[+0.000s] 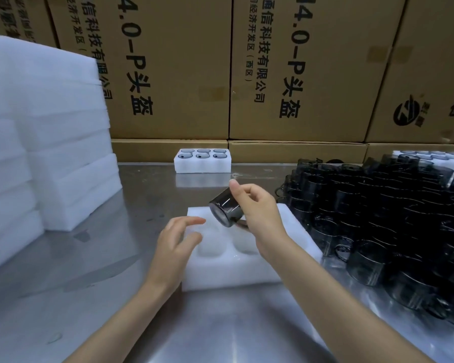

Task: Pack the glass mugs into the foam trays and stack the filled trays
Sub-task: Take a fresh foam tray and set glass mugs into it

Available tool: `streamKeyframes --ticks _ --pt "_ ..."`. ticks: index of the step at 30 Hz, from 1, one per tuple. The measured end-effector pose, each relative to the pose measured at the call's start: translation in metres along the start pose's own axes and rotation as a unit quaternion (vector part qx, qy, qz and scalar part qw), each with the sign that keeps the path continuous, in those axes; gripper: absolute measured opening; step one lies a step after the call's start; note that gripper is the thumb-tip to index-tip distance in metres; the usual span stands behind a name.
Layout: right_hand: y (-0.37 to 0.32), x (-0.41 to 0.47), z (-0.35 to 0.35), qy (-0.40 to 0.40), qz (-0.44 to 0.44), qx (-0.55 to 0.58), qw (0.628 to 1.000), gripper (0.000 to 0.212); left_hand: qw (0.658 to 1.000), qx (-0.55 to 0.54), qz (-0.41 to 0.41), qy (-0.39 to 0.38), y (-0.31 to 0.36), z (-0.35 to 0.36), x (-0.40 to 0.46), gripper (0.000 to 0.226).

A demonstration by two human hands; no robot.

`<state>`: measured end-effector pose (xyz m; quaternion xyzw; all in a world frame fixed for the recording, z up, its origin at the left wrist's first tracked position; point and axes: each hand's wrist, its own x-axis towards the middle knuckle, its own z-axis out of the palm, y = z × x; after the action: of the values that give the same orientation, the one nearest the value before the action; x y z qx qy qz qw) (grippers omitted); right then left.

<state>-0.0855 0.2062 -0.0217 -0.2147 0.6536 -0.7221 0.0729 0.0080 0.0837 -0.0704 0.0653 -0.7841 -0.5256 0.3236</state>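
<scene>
A white foam tray [220,271] with round empty pockets lies on the steel table in front of me. My right hand [260,210] grips a dark smoked-glass mug [224,208], tilted with its base toward me, just above the tray's far pockets. My left hand [176,247] hovers with relaxed fingers over the tray's left edge and holds nothing. A filled foam tray [202,166] with several mugs stands at the back of the table. A large heap of dark glass mugs [391,218] covers the right side.
A tall stack of white foam trays [45,153] fills the left. Brown cardboard boxes [299,74] form a wall behind the steel table [89,297]. Another foam tray with mugs [435,155] shows at the far right.
</scene>
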Motion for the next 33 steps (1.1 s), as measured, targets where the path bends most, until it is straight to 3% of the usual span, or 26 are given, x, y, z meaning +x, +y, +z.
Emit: streamKeyframes --ticks 3,6,8,10,12,16,21,25,29,33 --pt "0.004 -0.001 0.001 -0.012 -0.023 -0.024 0.999 0.030 0.998 0.061 -0.003 0.011 0.004 0.000 0.007 0.043" --pt "0.005 -0.003 0.005 -0.033 -0.049 -0.051 0.997 0.035 0.994 0.093 -0.002 -0.055 0.014 -0.001 0.020 0.055" --pt "0.006 -0.004 0.004 -0.060 -0.052 -0.084 0.993 0.038 0.991 0.080 0.013 -0.105 0.017 0.000 0.028 0.038" --pt "0.006 -0.003 0.002 -0.093 -0.028 -0.057 0.994 0.025 0.994 0.038 0.022 -0.099 0.014 -0.001 0.031 0.019" --pt "0.005 -0.003 0.003 -0.123 -0.033 -0.039 0.991 0.025 0.995 -0.024 0.011 -0.096 0.008 -0.004 0.031 0.020" --pt "0.009 -0.006 0.010 -0.155 -0.144 -0.152 0.965 0.030 0.991 -0.060 0.033 -0.111 -0.004 -0.012 0.027 0.032" --pt "0.017 -0.001 0.010 -0.107 -0.167 -0.233 0.952 0.025 0.989 0.017 0.024 -0.145 -0.011 -0.012 0.028 0.040" --pt "0.020 -0.002 0.014 -0.057 -0.166 -0.298 0.938 0.027 0.987 0.134 -0.005 -0.087 -0.016 -0.010 0.031 0.038" --pt "0.018 -0.004 0.018 -0.037 -0.163 -0.341 0.925 0.029 0.989 0.127 0.005 -0.070 -0.016 -0.008 0.031 0.038" --pt "0.015 -0.010 0.021 -0.019 -0.203 -0.388 0.899 0.027 0.991 0.107 0.006 -0.085 -0.018 -0.012 0.031 0.054"
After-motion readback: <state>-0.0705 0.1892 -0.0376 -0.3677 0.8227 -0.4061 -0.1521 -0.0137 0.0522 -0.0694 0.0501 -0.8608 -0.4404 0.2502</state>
